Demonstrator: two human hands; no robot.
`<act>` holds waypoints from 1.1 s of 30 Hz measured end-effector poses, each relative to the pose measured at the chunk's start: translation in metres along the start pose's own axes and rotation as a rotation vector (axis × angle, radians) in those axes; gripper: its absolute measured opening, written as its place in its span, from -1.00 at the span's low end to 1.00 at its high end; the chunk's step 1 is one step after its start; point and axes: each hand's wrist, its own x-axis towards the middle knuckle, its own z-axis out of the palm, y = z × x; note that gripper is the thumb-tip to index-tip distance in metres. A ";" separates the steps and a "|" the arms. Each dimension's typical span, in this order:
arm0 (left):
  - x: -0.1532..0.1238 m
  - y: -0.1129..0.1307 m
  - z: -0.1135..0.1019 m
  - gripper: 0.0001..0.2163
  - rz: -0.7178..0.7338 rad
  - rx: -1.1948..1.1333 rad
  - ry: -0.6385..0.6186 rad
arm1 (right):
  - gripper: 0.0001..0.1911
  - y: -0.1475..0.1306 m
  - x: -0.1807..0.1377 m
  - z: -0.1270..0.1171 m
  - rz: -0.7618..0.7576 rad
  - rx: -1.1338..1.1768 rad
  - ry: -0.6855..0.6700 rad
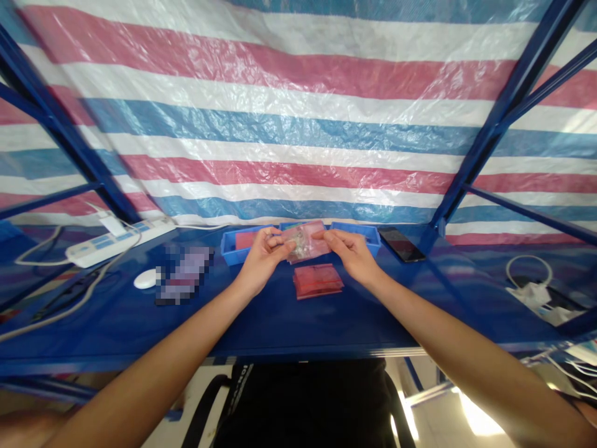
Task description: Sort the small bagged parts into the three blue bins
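A striped red, white and blue tarp [298, 124] hangs behind the blue workbench [280, 323], which carries everything else. Along the bench's far edge sit 2 blue plastic trays [237, 249], touching side by side. Left of the trays lies a white power strip [119, 241], with a white mouse [146, 279] nearer the bench's front. Right of the trays a black phone [401, 243] lies flat. Just in front of the trays rests a stack of pinkish-red packets [318, 280]. Above that stack, the left hand [262, 256] and right hand [351, 252] each pinch 1 end of a clear pink packet [305, 242], fingers closed on its edges, holding it off the bench.
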 end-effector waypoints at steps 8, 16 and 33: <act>-0.001 0.000 -0.001 -0.48 0.056 0.000 0.003 | -0.58 0.021 0.005 0.007 0.077 0.079 0.019; 0.002 -0.005 -0.006 -0.55 0.011 0.142 -0.057 | -0.52 0.038 0.006 0.008 0.204 0.146 -0.001; 0.003 -0.002 -0.006 -0.48 0.071 0.184 -0.012 | -0.46 0.040 0.003 0.012 0.171 0.200 -0.039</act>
